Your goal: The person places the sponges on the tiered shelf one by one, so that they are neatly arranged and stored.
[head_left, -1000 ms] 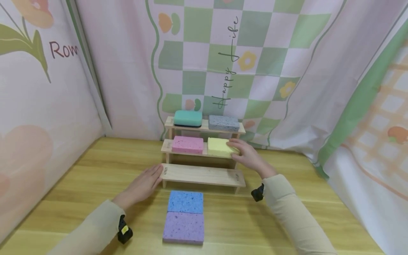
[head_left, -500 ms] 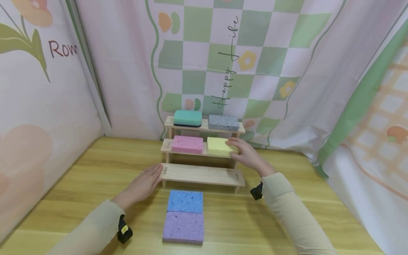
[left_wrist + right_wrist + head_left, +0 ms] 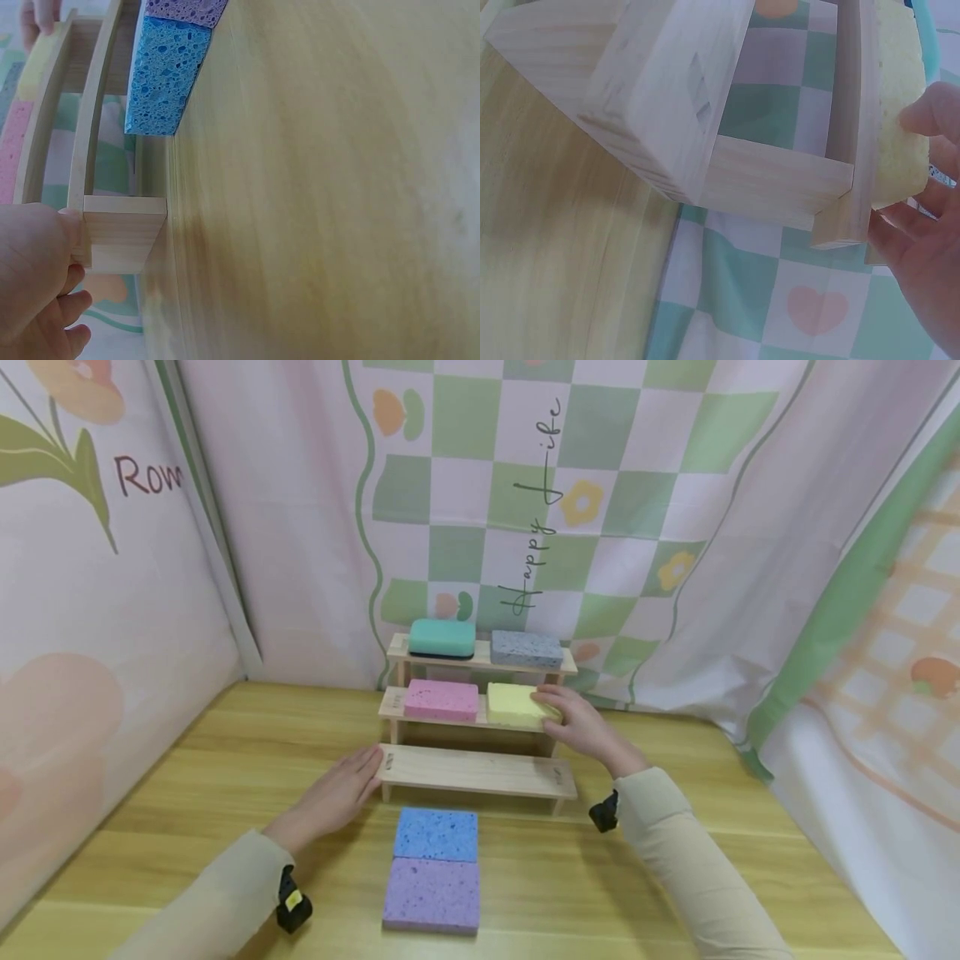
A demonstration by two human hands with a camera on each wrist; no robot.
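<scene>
My left hand (image 3: pixel 337 795) holds the left end of the lowest step of a three-tier wooden rack (image 3: pixel 472 771). In the left wrist view its thumb lies at the board's front edge, with the other fingers (image 3: pixel 73 306) curled beside the end. My right hand (image 3: pixel 585 727) grips the right end of a yellow sponge (image 3: pixel 513 706) on the middle step. The right wrist view shows thumb and fingers around that sponge's end. Left of it sits a pink sponge (image 3: pixel 441 700). On the top step are a teal sponge (image 3: pixel 442 637) with a dark underside and a grey-blue sponge (image 3: pixel 527 648).
In front of the rack, a blue sponge (image 3: pixel 437 833) and a purple sponge (image 3: pixel 432 895) lie edge to edge on the wood-grain table (image 3: pixel 225 760). Behind the rack hangs a checkered cloth (image 3: pixel 517 493); more printed cloth (image 3: pixel 97 610) stands at the sides.
</scene>
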